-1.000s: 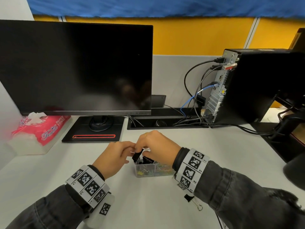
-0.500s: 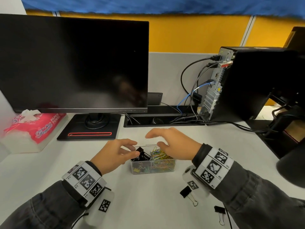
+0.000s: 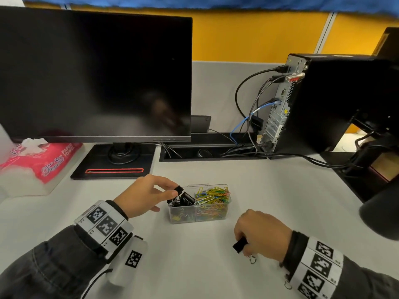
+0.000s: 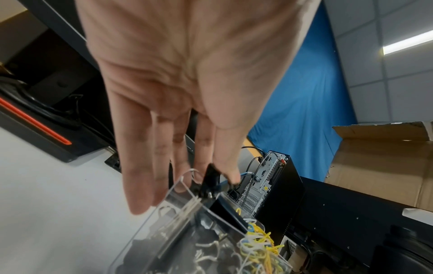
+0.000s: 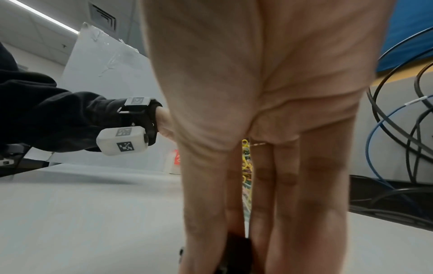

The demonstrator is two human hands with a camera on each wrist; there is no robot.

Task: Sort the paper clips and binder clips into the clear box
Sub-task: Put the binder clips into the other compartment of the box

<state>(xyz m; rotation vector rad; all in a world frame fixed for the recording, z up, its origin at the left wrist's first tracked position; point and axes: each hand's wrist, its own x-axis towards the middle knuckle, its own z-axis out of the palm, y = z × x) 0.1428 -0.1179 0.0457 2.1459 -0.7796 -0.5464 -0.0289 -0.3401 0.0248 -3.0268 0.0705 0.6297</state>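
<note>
Clear box (image 3: 212, 216) receives a binder clip (image 3: 178, 189) pinched by the left hand (image 3: 143, 196); right hand (image 3: 262, 234) pinches another binder clip (image 3: 239, 247), likely boxed next.

Head view looks down at the desk (image 3: 194, 266); wrist views look close along fingers (image 4: 140, 185).

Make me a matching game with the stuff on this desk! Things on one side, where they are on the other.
Things:
1. colourful paper clips
2. black binder clip
3. pink tissue pack
4. clear box

Places:
A. far left of the desk
B. pinched by the right hand
C. right compartment of the box
D. between the two hands

Pairs: 1-C, 2-B, 3-A, 4-D
</note>
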